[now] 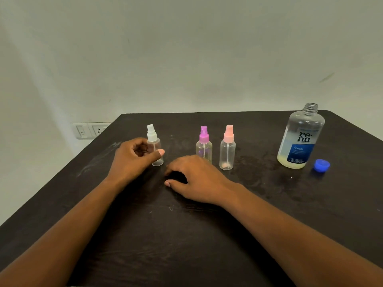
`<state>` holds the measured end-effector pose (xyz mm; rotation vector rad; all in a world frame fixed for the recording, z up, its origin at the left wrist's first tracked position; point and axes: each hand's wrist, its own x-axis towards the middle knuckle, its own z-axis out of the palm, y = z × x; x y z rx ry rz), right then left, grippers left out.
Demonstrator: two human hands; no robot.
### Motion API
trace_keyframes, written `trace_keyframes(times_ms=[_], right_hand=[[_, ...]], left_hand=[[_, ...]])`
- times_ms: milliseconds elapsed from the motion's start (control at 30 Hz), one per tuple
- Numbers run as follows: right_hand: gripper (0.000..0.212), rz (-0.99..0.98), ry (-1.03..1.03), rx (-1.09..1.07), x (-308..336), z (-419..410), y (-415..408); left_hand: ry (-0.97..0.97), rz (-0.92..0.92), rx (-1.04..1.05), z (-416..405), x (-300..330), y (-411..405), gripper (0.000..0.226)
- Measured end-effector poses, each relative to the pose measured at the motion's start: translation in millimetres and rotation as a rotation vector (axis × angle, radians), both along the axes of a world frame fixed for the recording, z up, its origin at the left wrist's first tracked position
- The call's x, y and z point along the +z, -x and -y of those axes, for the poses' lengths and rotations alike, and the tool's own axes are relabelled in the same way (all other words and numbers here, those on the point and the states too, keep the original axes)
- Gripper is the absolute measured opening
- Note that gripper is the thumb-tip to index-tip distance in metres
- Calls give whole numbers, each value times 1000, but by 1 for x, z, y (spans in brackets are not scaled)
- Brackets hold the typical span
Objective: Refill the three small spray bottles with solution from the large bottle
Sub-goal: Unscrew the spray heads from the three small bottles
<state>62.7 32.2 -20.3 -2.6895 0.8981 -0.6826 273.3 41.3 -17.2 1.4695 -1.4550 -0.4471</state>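
Three small clear spray bottles stand in a row on the dark table (207, 235): one with a white cap (151, 133), one with a purple cap (204, 146) and one with a pink cap (227, 150). My left hand (132, 160) wraps the white-capped bottle, thumb across its front. My right hand (194, 177) rests palm down on the table just in front of the purple-capped bottle, fingers loosely curled, holding nothing. The large bottle (300, 137) stands uncapped at the far right with a little yellowish liquid at its bottom.
The large bottle's blue cap (321, 165) lies on the table just right of its base. A wall socket plate (89, 130) sits beyond the table's left edge. A pale wall rises behind the table's far edge.
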Motion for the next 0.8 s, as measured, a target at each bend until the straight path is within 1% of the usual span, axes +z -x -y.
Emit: trace_keyframes(times_ms=[67,100,167,200,267,333,433,533,600,667,700,733,800], right_hand=[[16,14,10,7,2,-1,1],[15,24,18,10,4,-2,3],[12,60,26,7,9,-5,5],[11,95,22,1,12,-6,6],[10,184,-6,-19,20,-11,11],[9,282,-14,-50,29,-17,20],[7,426,120,-113,45,-25,39],[6,532,314,-217,57,-22,62],[14,564,403,-304,59,-14,75],[20,588,427,-361,57,-6,87],[21,596,421,-376,54,-3,92],[21,603,412,-384,51,-1,95],[22,606,400,-393,44,2,98]], left_hand=[[-11,11,-9,-1,1,-1,25],[-16,6,-21,-2,2,-1,32],[4,-39,-57,-7,7,-2,47],[31,-76,-69,-10,10,-2,50],[116,-109,-61,-17,16,0,47],[240,-66,-26,-23,24,5,41],[430,35,33,-31,38,23,37],[544,138,96,-37,52,47,45],[536,225,123,-34,53,55,57],[432,300,75,-29,44,53,69],[362,315,31,-25,39,50,71],[304,330,2,-22,33,47,68],[274,358,27,-16,27,40,58]])
